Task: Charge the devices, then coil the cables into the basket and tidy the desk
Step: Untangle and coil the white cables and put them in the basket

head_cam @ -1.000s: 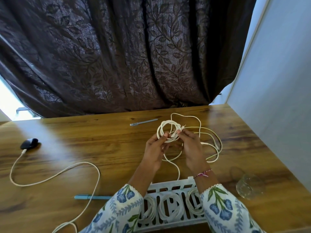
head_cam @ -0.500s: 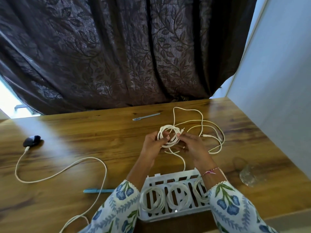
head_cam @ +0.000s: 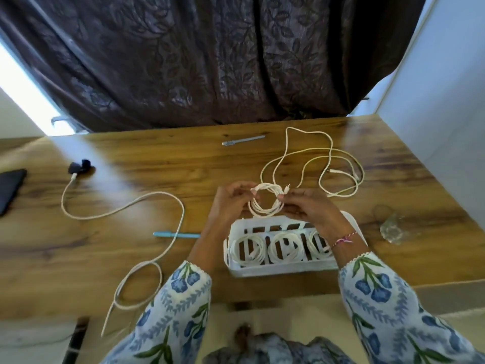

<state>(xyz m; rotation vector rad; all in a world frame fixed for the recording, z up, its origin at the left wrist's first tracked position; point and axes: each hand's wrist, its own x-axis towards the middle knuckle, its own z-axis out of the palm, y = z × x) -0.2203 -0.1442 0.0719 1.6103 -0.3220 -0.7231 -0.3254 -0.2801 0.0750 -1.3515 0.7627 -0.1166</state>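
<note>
A small white coiled cable (head_cam: 265, 209) hangs between my two hands just above the far rim of the white basket (head_cam: 283, 269). My left hand (head_cam: 231, 203) pinches the coil's left side and my right hand (head_cam: 307, 206) pinches its right side near a plug end. Three coiled white cables (head_cam: 286, 248) lie side by side in the basket. A loose white cable (head_cam: 328, 164) sprawls on the desk beyond my right hand. Another long cable (head_cam: 126, 208) runs from a small black device (head_cam: 78, 166) at the left down off the front edge.
A black phone (head_cam: 10, 190) lies at the far left edge of the wooden desk (head_cam: 157, 164). A grey pen (head_cam: 242, 140) sits near the back, a blue pen (head_cam: 175, 234) left of the basket, a clear glass (head_cam: 391, 227) at the right. Dark curtain behind, wall to the right.
My hands have drawn the coil toward me, from mid-desk to just over the basket's far rim. The view has tilted down, showing the phone and the desk's front edge.
</note>
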